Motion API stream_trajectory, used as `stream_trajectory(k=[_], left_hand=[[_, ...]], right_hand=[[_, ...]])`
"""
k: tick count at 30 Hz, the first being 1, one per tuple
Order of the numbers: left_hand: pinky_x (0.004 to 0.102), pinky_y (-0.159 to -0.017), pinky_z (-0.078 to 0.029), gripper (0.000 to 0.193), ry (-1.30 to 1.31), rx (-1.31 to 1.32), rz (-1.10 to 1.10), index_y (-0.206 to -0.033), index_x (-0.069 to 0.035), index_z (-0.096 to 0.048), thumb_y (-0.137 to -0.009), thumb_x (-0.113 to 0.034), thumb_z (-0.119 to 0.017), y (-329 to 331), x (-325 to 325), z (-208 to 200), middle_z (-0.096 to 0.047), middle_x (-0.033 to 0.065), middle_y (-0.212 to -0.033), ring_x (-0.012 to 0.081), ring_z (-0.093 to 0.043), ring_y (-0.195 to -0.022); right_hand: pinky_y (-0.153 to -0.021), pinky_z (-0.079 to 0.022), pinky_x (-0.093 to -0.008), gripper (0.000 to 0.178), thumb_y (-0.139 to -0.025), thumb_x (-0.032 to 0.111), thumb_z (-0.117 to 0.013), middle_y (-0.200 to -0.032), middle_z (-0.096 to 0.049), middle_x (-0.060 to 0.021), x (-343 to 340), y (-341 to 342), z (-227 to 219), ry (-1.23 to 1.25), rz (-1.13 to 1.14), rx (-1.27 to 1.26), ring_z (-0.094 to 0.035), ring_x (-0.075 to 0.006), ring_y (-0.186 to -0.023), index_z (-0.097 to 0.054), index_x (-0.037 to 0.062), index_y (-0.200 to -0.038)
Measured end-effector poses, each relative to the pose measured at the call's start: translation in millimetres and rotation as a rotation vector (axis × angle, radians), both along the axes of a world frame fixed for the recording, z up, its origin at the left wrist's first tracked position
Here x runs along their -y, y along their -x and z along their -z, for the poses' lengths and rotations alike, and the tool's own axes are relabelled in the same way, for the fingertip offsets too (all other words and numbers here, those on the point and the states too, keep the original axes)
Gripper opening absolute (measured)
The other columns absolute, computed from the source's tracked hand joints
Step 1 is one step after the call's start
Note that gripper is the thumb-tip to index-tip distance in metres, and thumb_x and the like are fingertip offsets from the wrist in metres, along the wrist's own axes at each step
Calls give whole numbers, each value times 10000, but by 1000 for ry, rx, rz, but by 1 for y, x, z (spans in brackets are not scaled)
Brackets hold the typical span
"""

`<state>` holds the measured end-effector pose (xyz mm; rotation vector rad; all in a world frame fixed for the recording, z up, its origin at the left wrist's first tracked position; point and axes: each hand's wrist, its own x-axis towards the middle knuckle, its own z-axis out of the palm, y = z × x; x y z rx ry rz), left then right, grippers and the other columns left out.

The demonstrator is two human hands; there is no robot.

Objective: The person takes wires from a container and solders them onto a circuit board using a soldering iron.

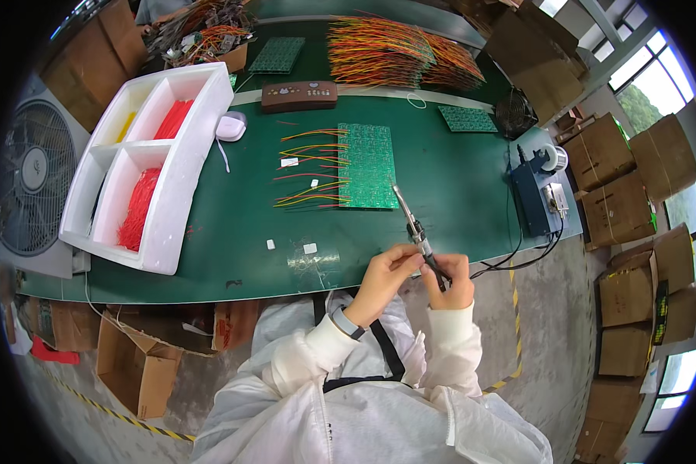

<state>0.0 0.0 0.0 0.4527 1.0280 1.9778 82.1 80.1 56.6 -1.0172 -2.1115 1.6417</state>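
Both hands are together at the table's front edge, on one soldering iron [416,230] whose metal tip points up and slightly left. The fingers of my left hand [388,280] pinch the iron near its collar. My right hand [453,284] is closed around the dark handle; part of it is hidden by the fingers. Beyond the tip lies a green circuit board panel [368,167], flat on the table. Red, yellow and black wires [311,176] stick out from the panel's left edge in several small groups. The tip is close to the panel's lower right corner.
A white foam box [179,224] with red wires stands at left, beside a fan [35,166]. A blue soldering station [535,193] with cables is at right. Farther back are a brown case [299,96], a wire bundle [382,54] and more boards [468,119].
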Motion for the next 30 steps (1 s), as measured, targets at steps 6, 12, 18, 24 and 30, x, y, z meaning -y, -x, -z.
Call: stream_trajectory(k=[6,12,18,24,30], left_hand=[[207,-753,-395,232,-13,36,-178,-1036,-3,-562,-857,-151,-544,-3,3,-6,-567,3,-898,65,-489,-842],[203,-737,-402,231,45,200,-26,-1020,-5,-574,-855,-166,-553,-13,5,-10,-587,11,-904,67,-520,-822],[212,-781,-407,250,-25,94,-111,-1050,4,-576,-863,-158,-542,-15,5,-10,-590,18,-944,72,-522,-866],[210,-770,-414,253,-78,19,0,-1053,12,-576,-882,-163,-515,-5,10,-3,-595,27,-946,74,-525,-858],[354,-895,-358,308,571,-1395,-397,-994,-22,-581,-747,-202,-624,45,15,-4,-543,83,-1065,228,-498,-1005]], right_hand=[[-781,-428,-337,284,-719,65,-651,-1036,-521,-159,33,-50,40,-682,-204,-322,-529,-250,-907,-491,23,-950],[-833,-401,-354,626,-779,305,-627,-1109,-475,-142,13,-26,92,254,-138,-568,-484,-218,-983,-324,14,-1243],[-891,-360,-344,667,-807,348,-593,-1127,-469,-117,-1,9,81,67,-62,-745,-470,-197,-998,-278,16,-1292],[-811,-398,-302,421,-876,247,-483,-1047,-533,-134,1,14,65,-20,36,-725,-511,-172,-899,-398,-2,-1205],[-698,-437,-275,335,-888,193,-471,-906,-569,-129,-39,32,47,-193,422,-900,-538,-160,-772,-416,16,-1167]])
